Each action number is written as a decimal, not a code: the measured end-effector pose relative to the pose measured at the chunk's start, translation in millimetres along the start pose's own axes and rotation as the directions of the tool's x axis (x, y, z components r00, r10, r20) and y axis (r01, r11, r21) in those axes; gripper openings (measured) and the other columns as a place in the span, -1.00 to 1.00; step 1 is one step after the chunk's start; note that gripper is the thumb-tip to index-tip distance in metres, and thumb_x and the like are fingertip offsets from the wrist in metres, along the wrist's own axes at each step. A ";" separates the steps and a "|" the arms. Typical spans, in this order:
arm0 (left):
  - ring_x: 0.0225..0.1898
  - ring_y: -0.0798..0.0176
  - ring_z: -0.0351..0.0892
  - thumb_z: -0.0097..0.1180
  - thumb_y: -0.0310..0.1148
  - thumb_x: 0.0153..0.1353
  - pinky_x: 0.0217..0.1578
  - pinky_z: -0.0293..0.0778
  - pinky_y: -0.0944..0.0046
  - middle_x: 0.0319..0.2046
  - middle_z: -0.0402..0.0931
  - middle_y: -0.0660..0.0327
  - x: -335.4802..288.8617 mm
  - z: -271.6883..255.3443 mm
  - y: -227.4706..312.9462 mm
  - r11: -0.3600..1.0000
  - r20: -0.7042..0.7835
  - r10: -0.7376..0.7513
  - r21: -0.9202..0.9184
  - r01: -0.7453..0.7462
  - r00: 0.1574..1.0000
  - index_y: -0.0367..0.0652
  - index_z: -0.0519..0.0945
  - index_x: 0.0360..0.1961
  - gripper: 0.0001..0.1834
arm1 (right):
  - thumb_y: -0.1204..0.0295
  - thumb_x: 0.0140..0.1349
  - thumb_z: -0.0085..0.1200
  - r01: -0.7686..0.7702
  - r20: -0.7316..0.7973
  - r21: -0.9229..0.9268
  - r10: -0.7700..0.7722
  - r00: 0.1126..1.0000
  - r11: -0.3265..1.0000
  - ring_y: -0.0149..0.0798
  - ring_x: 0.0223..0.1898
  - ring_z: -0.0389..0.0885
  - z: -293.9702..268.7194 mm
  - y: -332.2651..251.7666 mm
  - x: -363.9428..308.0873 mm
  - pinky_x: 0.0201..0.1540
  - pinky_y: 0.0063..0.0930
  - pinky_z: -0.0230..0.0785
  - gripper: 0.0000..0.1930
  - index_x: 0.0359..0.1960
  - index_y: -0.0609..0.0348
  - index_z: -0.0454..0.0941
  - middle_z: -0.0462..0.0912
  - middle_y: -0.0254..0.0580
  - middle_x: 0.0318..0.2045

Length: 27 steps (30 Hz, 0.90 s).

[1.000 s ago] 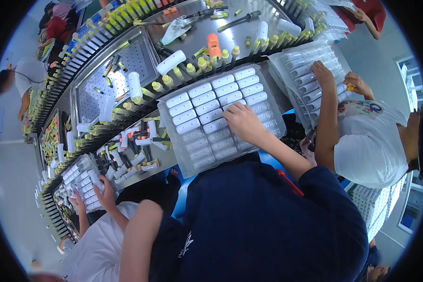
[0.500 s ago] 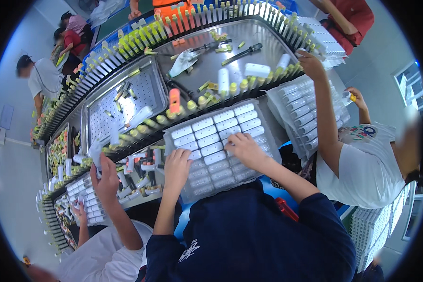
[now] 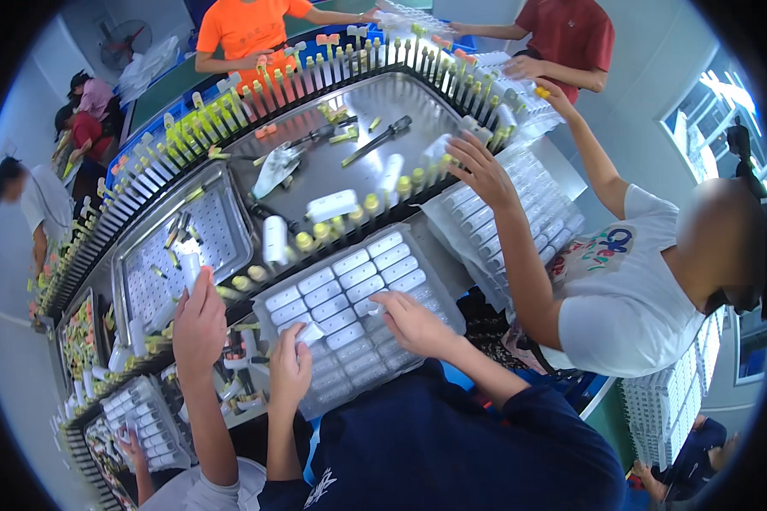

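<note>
Many white pieces [image 3: 322, 295] lie beyond the left fingers [image 3: 288, 339], kept aligned by the slotted tray [image 3: 379, 364]; those fingers pinch a tilted piece [image 3: 311, 333]. The right fingers [image 3: 394, 301] bend, their grip unclear.

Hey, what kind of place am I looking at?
Most likely a factory assembly or packing line: upright yellow-tipped pieces stand in a long row around metal trays, a clear plastic tray holds matching white parts, and several people work alongside.
</note>
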State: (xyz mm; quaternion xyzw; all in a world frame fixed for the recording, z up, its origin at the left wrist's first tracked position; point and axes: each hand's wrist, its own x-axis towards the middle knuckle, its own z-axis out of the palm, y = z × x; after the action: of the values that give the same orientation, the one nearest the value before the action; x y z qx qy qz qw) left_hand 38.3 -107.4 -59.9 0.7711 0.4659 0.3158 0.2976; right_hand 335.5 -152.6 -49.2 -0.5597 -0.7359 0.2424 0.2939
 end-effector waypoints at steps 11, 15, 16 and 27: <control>-0.11 0.22 0.79 0.15 -0.45 0.57 -0.10 0.69 0.27 0.04 0.70 -0.02 30.0 79.9 13.0 0.613 0.141 -0.193 -0.755 0.231 0.971 -0.32 0.38 0.25 -0.65 | 0.26 0.66 0.03 -0.243 -0.116 0.726 0.462 0.879 0.644 -0.51 -0.24 0.60 27.4 27.8 -10.9 -0.14 -0.51 0.46 -0.69 0.18 0.23 0.60 0.71 -0.35 -0.24; -0.09 0.24 0.78 0.16 -0.43 0.57 -0.06 0.67 0.31 0.03 0.70 0.00 95.0 76.1 67.6 0.594 0.074 -0.167 -0.788 0.160 0.983 -0.36 0.45 0.20 -0.69 | 0.21 0.69 -0.03 -0.233 -0.090 0.779 0.470 0.878 0.583 -0.45 -0.23 0.66 -4.9 25.5 -0.8 -0.11 -0.46 0.52 -0.68 0.00 0.27 0.58 0.73 -0.28 -0.24; -0.12 0.27 0.77 0.17 -0.42 0.57 -0.10 0.65 0.31 -0.02 0.71 0.04 114.9 81.8 78.1 0.613 0.022 -0.108 -0.786 0.084 0.994 -0.36 0.50 0.17 -0.72 | 0.20 0.69 -0.04 -0.207 -0.102 0.794 0.461 0.882 0.572 -0.44 -0.23 0.68 -7.4 25.8 0.0 -0.10 -0.45 0.54 -0.67 0.01 0.28 0.57 0.73 -0.27 -0.24; -0.13 -0.37 0.75 0.20 -0.15 0.48 -0.10 0.60 -0.21 -0.24 0.71 -0.35 281.8 128.0 116.5 0.986 -0.137 -0.115 -0.136 0.096 0.984 -0.46 0.59 -0.07 -0.55 | 0.18 0.70 -0.06 -0.186 -0.074 0.915 0.603 0.794 0.357 -0.32 -0.20 0.75 -5.5 33.3 -34.8 0.00 -0.34 0.66 -0.63 0.06 0.31 0.52 0.70 -0.19 -0.20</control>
State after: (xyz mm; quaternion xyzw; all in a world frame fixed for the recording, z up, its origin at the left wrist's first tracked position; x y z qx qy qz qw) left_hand 301.2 81.7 7.2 0.6995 0.5052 0.3839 0.3287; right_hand 369.0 -177.6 -73.8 -0.5283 -0.2649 0.5271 0.6106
